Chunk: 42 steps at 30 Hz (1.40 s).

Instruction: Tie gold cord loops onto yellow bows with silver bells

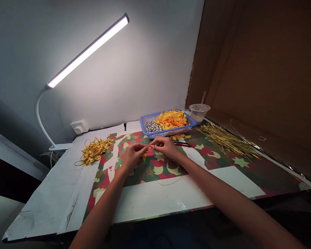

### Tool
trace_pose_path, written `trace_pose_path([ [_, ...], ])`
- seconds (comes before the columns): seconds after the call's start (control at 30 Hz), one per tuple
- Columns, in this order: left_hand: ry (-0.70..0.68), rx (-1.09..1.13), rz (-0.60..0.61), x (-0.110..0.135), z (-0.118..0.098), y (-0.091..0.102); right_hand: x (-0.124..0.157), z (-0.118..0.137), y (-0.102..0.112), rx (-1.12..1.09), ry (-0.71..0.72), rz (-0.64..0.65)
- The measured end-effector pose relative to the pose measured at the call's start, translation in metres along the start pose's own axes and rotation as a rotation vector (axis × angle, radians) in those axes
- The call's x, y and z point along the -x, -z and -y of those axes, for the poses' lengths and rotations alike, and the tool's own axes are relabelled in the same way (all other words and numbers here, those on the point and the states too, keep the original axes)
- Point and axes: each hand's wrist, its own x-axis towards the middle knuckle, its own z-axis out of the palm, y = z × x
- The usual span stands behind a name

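Observation:
My left hand [133, 157] and my right hand [166, 147] meet above the middle of the patterned red-and-green sheet [160, 169]. Their fingertips pinch a thin gold wire [155, 171] and a small yellow piece [144, 156] between them, partly hidden by my fingers. The wire's loose end trails down in a curve across the sheet. Just beyond my right hand lies a small red-handled tool [182, 144]. A few yellow petals [180, 137] lie directly in front of the blue plastic basket [168, 133].
The basket holds orange-yellow petals [171, 119] and silver beads [152, 127]. A gold wire bundle [225, 140] lies to the right, a tangled gold pile [94, 150] to the left. Behind stand a clear plastic cup [199, 112] and clamped desk lamp [88, 52]. Cardboard [248, 69] walls the right.

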Motion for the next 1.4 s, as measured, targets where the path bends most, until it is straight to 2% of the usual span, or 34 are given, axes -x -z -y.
trace_pose_path([
  [0.43, -0.009, -0.011, 0.004, 0.000, -0.001, -0.001, 0.000, -0.002, 0.000, -0.021, -0.011, 0.030],
  [0.73, -0.007, -0.056, 0.060, 0.000, 0.002, -0.001, 0.000, 0.003, 0.002, -0.099, -0.071, 0.089],
  [0.83, -0.017, -0.091, 0.104, -0.005, 0.001, 0.007, 0.000, 0.004, 0.002, -0.141, -0.094, 0.095],
  [0.97, -0.032, -0.157, 0.148, -0.013, -0.002, 0.029, 0.000, 0.003, 0.001, -0.209, -0.137, 0.087],
  [1.1, 0.023, -0.234, 0.257, -0.014, -0.001, 0.045, -0.001, 0.004, -0.002, -0.276, -0.196, 0.079],
  [1.27, 0.061, -0.229, 0.345, -0.005, 0.003, 0.043, 0.000, 0.007, -0.006, -0.334, -0.273, 0.070],
  [1.4, 0.093, -0.151, 0.324, 0.007, 0.008, 0.039, 0.002, 0.012, -0.009, -0.361, -0.319, 0.072],
])
